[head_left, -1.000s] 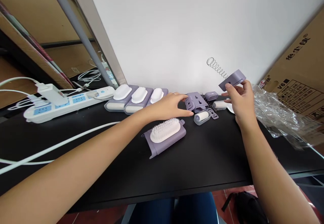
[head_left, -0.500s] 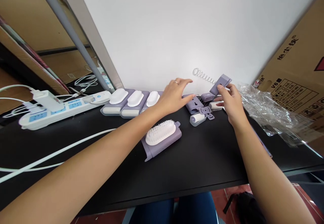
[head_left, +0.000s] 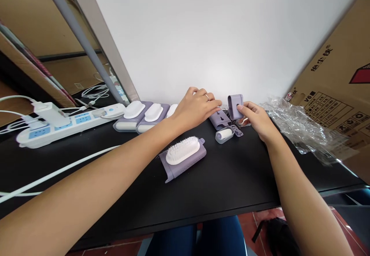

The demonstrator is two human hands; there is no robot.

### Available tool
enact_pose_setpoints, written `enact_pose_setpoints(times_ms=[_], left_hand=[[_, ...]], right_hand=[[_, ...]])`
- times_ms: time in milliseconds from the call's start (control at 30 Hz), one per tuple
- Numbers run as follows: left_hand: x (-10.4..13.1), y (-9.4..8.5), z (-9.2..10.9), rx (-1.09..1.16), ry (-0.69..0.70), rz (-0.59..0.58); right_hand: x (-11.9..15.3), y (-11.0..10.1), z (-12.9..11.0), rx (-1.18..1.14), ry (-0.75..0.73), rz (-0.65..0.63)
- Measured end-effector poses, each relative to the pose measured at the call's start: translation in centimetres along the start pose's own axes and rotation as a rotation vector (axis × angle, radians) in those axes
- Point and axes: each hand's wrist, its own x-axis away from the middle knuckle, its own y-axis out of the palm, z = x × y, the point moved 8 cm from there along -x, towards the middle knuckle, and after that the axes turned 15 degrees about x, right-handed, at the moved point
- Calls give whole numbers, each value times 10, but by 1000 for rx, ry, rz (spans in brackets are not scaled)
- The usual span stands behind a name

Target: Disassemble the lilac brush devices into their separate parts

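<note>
My right hand (head_left: 254, 119) holds a small hollow purple housing (head_left: 235, 106) between thumb and fingers, with a dark round hole in its side. Close to its left, my left hand (head_left: 199, 105), wearing a ring, is closed with bent fingers. Whatever it pinches, if anything, I cannot make out. Below the fingertips lies a flat purple part with keyhole slots (head_left: 220, 119). In front of that stands a clear cup with a white and purple roller (head_left: 224, 134). A purple body with a white bristle brush (head_left: 183, 150) rests nearer the middle of the table.
Several purple units with white oval tops (head_left: 153, 112) line the wall at left, partly behind my left arm. A white power strip (head_left: 71, 123) with cables lies beyond them. Crumpled clear plastic (head_left: 303, 127) and a cardboard box (head_left: 338, 86) stand at right.
My right hand has brought the housing left and lower and turned it. The stretched spring beside it is out of sight. My left hand's fingers have gone from spread to closed.
</note>
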Motion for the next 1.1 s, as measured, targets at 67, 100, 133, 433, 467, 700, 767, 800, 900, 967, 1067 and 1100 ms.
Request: enact_pose_setpoints(times_ms=[67, 100, 133, 433, 467, 700, 767, 800, 900, 967, 1067, 1100], left_hand=[[4, -5, -15, -11, -24, 4], [6, -6, -22, -16, -38, 6], [8, -7, -29, -21, -47, 0], [-43, 53, 10, -51, 139, -223], [-53, 61, 19, -57, 162, -243], [-87, 105, 51, -81, 264, -381], [-87, 109, 51, -70, 270, -404], [-87, 109, 51, -58, 268, -409], [-83, 97, 42, -10, 233, -387], [-77, 80, 30, 22, 185, -336], [-57, 47, 9, 78, 87, -221], [-47, 35, 2, 101, 49, -180]], right_hand=[[-4, -21, 4, -18, 18, 120], [-5, -31, 6, -31, 30, 184], [-6, -40, 9, -40, 43, 241], [-6, -48, 21, 100, 61, 457], [-7, -48, 22, 113, 58, 461], [-12, -55, 28, 180, 60, 477], [-13, -55, 30, 214, 62, 474], [-14, -56, 32, 235, 63, 471], [-16, -54, 35, 326, 63, 450], [-17, -48, 36, 413, 57, 418], [-15, -27, 33, 575, 18, 349], [-14, -17, 32, 628, -3, 322]])
